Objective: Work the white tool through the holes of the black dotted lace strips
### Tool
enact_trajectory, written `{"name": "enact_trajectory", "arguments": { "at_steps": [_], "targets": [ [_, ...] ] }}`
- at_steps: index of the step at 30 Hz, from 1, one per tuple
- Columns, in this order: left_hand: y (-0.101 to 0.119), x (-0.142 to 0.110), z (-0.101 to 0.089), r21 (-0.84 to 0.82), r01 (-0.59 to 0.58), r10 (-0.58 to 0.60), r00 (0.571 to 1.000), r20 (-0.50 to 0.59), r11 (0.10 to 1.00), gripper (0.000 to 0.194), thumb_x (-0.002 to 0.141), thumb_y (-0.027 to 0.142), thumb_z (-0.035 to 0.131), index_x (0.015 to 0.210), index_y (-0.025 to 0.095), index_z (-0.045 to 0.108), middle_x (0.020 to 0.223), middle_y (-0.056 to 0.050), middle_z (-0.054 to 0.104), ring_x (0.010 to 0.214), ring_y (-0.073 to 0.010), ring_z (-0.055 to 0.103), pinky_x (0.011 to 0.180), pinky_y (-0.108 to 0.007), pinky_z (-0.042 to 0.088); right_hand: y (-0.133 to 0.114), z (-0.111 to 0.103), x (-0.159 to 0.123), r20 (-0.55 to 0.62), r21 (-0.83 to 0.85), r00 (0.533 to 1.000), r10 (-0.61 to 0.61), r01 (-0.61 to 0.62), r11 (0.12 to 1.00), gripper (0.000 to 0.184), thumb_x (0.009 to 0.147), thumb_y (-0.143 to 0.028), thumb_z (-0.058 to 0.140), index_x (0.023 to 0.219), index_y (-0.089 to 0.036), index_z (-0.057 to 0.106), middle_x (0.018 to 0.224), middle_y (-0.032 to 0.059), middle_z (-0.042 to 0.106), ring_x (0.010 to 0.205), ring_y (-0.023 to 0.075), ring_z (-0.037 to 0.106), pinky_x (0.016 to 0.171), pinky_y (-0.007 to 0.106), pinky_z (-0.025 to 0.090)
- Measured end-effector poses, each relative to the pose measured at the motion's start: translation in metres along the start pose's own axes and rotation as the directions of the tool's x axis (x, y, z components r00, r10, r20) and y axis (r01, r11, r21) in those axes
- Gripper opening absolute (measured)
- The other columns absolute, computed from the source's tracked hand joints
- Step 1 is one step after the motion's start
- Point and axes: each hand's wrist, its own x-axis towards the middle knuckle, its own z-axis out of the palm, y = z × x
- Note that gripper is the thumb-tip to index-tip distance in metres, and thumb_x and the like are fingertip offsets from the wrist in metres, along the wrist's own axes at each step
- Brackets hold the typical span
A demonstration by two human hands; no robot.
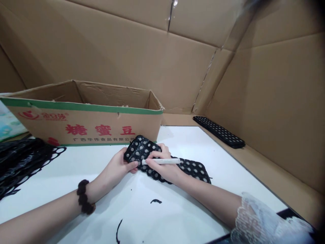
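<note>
A long black strip with rows of pale round spots (195, 168) lies slantwise across the white table, its left end tipped up off the surface. My left hand (125, 162) pinches that raised end at its near left corner, thumb on top. In my right hand (162, 164) is a white pen-like tool (166, 161), gripped like a pencil, with its tip against the spotted face close to my left thumb. The heel of my right hand covers the middle of the strip. Whether the tip is a blade or a nib I cannot tell.
An open cardboard box (109, 125) with red lettering stands behind my hands. Black netted scraps (22, 166) are heaped at the left. Further spotted black strips (218, 132) lie by the right cardboard wall. Small black offcuts (156, 201) rest on the white tabletop (101, 220).
</note>
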Motion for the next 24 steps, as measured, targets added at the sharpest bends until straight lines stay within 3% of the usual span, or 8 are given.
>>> {"name": "enact_trajectory", "arguments": {
  "at_steps": [6,17,24],
  "targets": [
    [0.0020,-0.0018,0.0024,-0.008,-0.003,0.003,1.000,-0.021,1.000,0.034,0.069,0.027,0.063,0.094,0.016,0.044,0.056,0.006,0.052,0.049,-0.0105,0.050,0.051,-0.023,0.041,0.0031,0.0015,0.0013,-0.032,0.033,0.999,0.020,-0.019,0.999,0.017,0.078,-0.032,0.051,0.070,-0.021,0.062,0.105,0.0046,0.041,0.117,0.0226,0.033,0.098,0.039,0.026],
    [0.0022,-0.0017,0.0010,-0.085,0.034,-0.033,0.999,0.010,0.996,0.037,0.066,0.028,0.064,0.094,0.016,0.043,0.053,0.009,0.045,0.042,-0.0073,0.041,0.042,-0.019,0.032,0.0055,0.0003,0.0015,0.019,0.036,1.000,0.015,-0.016,0.999,0.017,0.080,-0.033,0.049,0.073,-0.021,0.060,0.100,0.0046,0.042,0.112,0.0215,0.037,0.095,0.039,0.029],
    [0.0019,-0.0037,0.0101,-0.005,-0.024,0.023,0.991,-0.134,1.000,0.036,0.064,0.026,0.064,0.094,0.015,0.047,0.082,-0.002,0.060,0.076,-0.0189,0.058,0.066,-0.029,0.045,0.0036,0.0100,0.0013,-0.001,-0.109,0.998,-0.059,0.059,0.992,0.013,0.081,-0.032,0.051,0.074,-0.023,0.058,0.101,0.0036,0.038,0.109,0.0218,0.035,0.092,0.039,0.029]
  ]
}}
